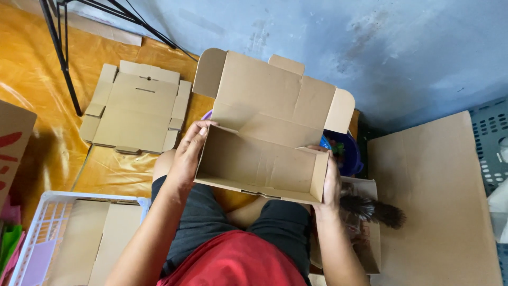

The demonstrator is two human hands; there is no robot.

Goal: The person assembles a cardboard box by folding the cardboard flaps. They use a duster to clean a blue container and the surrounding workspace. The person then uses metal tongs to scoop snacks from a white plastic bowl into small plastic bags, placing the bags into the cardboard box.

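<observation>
Cardboard box (262,167), lid open, is gripped at both ends by left hand (188,153) and right hand (332,182); uneven pressure may buckle its thin walls.

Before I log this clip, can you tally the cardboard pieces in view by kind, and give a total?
Folded-up open box, held between the left hand and right hand: 1
Flat unfolded box blank on the orange sheet: 1
Flat pieces in the white basket: 2, possibly more beneath
Large plain sheet at right: 1
Printed piece at left edge: 1
Total: 6
</observation>
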